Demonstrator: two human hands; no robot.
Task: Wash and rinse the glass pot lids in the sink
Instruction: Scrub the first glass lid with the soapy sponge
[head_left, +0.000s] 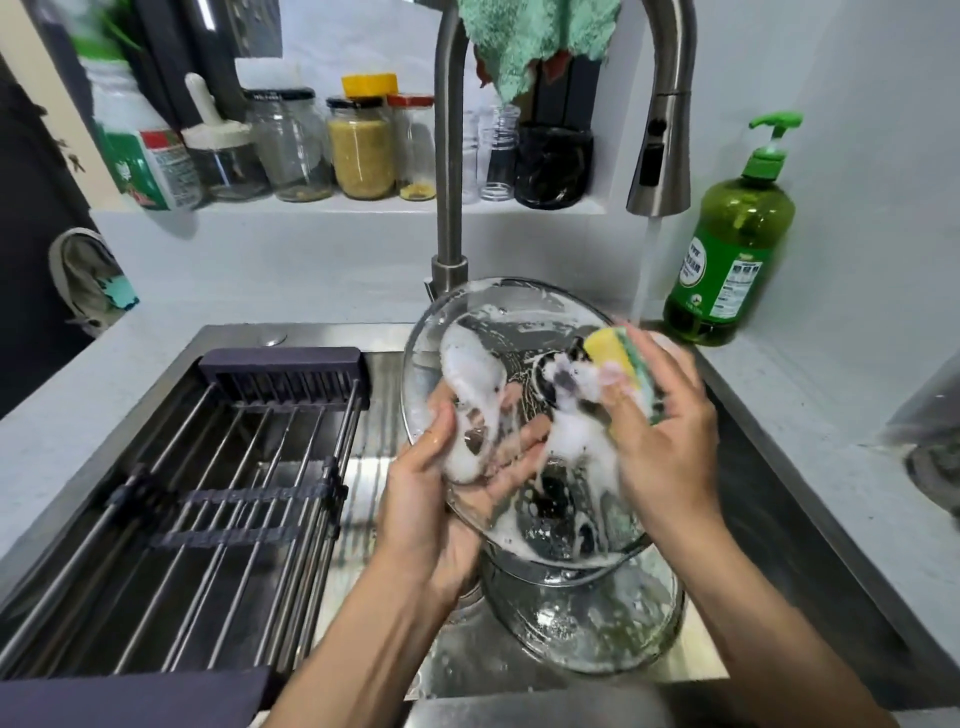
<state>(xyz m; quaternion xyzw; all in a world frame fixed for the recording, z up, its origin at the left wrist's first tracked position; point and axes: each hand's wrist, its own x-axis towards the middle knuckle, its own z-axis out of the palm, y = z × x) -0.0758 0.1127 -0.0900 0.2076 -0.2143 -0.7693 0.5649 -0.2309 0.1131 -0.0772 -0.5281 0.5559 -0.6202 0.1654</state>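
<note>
The left hand (441, 483) grips the lower left rim of a soapy glass lid (498, 338), held tilted above the sink (769, 467). The right hand (670, 441) pinches a yellow and green sponge (618, 358) against the lid's foam-hidden knob. A second lid (597, 623) lies below, partly covered. Water runs from the tap (660, 156) at the sink's back right corner. A drying rack (208, 467) fills the sink's left half.
</note>
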